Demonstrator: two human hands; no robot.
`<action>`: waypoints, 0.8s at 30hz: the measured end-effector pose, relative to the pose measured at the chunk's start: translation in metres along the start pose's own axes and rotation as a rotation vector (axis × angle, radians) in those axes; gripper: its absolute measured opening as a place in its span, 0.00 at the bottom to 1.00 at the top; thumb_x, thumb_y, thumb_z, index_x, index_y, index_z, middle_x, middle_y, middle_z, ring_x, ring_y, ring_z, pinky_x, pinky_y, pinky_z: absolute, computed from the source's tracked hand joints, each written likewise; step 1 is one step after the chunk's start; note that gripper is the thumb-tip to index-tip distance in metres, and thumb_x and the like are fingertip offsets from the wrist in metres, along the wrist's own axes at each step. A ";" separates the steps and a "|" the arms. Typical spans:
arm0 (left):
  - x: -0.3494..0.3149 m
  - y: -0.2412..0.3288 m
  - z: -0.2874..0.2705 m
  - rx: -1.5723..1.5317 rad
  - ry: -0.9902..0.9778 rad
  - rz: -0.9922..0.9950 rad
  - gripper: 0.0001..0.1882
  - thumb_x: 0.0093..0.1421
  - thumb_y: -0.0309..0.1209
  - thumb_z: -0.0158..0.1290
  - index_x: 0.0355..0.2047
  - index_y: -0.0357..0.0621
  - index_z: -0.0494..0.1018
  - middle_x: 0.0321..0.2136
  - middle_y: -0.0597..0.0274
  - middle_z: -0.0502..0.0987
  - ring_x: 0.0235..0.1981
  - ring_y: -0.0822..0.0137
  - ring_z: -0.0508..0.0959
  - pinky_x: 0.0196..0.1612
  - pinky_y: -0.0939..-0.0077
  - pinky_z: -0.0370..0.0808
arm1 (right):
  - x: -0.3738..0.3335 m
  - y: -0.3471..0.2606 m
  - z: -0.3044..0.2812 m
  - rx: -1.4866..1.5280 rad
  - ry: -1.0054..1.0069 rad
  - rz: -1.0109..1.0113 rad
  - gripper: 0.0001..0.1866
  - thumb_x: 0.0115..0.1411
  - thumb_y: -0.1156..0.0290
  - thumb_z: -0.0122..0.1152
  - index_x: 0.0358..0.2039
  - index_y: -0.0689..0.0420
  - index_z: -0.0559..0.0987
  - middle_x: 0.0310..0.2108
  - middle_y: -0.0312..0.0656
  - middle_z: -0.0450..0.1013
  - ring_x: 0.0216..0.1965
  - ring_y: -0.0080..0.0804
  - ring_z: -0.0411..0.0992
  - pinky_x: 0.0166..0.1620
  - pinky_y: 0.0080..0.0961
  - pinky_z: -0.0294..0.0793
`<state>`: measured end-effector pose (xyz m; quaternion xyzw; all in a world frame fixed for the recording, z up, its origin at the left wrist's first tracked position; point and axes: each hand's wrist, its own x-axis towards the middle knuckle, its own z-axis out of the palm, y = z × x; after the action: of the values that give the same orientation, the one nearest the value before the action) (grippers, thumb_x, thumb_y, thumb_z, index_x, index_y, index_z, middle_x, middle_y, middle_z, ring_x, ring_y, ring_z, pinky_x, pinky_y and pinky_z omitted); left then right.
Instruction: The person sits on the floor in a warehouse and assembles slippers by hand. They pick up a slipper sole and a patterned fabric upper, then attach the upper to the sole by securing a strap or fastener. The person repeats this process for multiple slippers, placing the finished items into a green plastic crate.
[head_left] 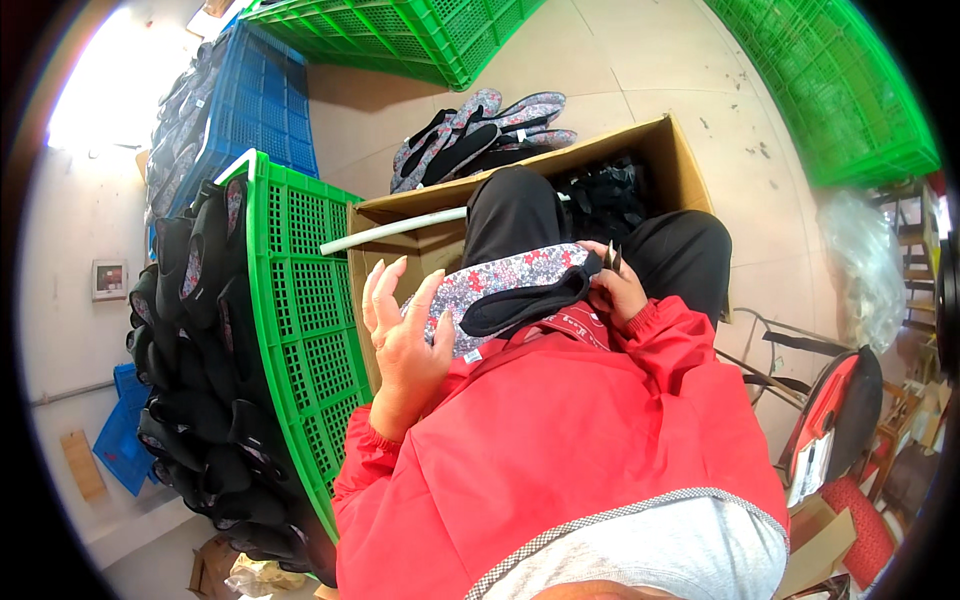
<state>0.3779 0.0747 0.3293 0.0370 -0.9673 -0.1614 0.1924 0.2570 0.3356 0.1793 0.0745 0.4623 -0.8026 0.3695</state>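
A soft slipper-like shoe [520, 280], with a grey, white and red patterned side and a black opening, lies across my lap. My right hand [620, 292] is closed at its right end, fingers curled against the fabric. Two dark pointed tips of what look like small thread snips [612, 257] stick up from that hand; their handles are hidden. At the shoe's left end, my left hand [408, 325] is raised with its fingers spread, holding nothing. Whether its thumb touches the fabric I cannot tell.
A cardboard box [690, 165] with black items stands around my knees, a pale tube [395, 232] across it. Beyond lies a pile of patterned shoes [480, 135]. A green crate [310, 290] of black shoes [205, 400] is at left. A folding chair [830, 410] stands right.
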 end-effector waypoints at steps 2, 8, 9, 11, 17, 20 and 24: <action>0.002 0.008 -0.001 0.020 0.031 0.030 0.22 0.45 0.25 0.62 0.44 0.46 0.80 0.56 0.48 0.68 0.62 0.44 0.63 0.65 0.50 0.58 | 0.000 0.003 -0.001 0.018 0.002 0.002 0.29 0.55 0.80 0.45 0.59 0.57 0.69 0.21 0.33 0.65 0.14 0.18 0.56 0.17 0.15 0.54; 0.004 0.015 0.012 0.110 -0.369 0.338 0.17 0.47 0.45 0.64 0.38 0.59 0.80 0.57 0.61 0.69 0.65 0.55 0.61 0.63 0.37 0.54 | 0.004 0.004 -0.006 0.061 0.032 -0.058 0.26 0.55 0.78 0.46 0.57 0.59 0.71 0.23 0.39 0.73 0.13 0.18 0.60 0.17 0.14 0.53; 0.007 0.017 0.015 0.135 -0.387 0.371 0.17 0.48 0.45 0.64 0.38 0.59 0.80 0.57 0.60 0.70 0.64 0.54 0.62 0.62 0.37 0.55 | 0.004 0.004 -0.014 0.031 0.040 -0.061 0.27 0.53 0.79 0.46 0.56 0.58 0.72 0.24 0.39 0.74 0.14 0.19 0.62 0.17 0.15 0.55; 0.010 0.024 0.019 0.219 -0.339 0.477 0.14 0.50 0.44 0.61 0.38 0.61 0.80 0.55 0.60 0.72 0.63 0.53 0.65 0.63 0.37 0.55 | 0.004 0.003 -0.011 -0.088 0.067 -0.095 0.25 0.51 0.79 0.48 0.52 0.57 0.75 0.26 0.40 0.74 0.20 0.25 0.70 0.25 0.20 0.69; 0.003 0.008 0.061 0.376 -0.092 0.788 0.08 0.53 0.38 0.57 0.20 0.55 0.72 0.49 0.59 0.76 0.56 0.53 0.73 0.59 0.35 0.62 | 0.008 -0.007 -0.011 -0.202 -0.007 -0.131 0.20 0.57 0.71 0.55 0.52 0.53 0.76 0.35 0.34 0.74 0.32 0.20 0.69 0.34 0.19 0.70; 0.019 0.027 0.045 0.439 -0.203 0.850 0.16 0.63 0.43 0.50 0.45 0.53 0.78 0.56 0.62 0.73 0.61 0.61 0.69 0.64 0.41 0.57 | 0.022 0.014 -0.038 -0.015 -0.121 -0.137 0.20 0.65 0.69 0.51 0.58 0.51 0.71 0.31 0.28 0.71 0.21 0.12 0.61 0.23 0.11 0.58; 0.032 0.035 0.030 0.394 -0.292 0.896 0.17 0.64 0.42 0.49 0.47 0.47 0.77 0.55 0.64 0.74 0.62 0.62 0.68 0.64 0.41 0.57 | 0.002 0.002 -0.022 0.038 -0.128 -0.151 0.25 0.62 0.76 0.43 0.60 0.51 0.69 0.22 0.27 0.65 0.15 0.13 0.55 0.19 0.13 0.53</action>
<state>0.3369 0.1123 0.3263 -0.3689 -0.9170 0.1188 0.0948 0.2524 0.3513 0.1647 -0.0050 0.4269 -0.8398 0.3353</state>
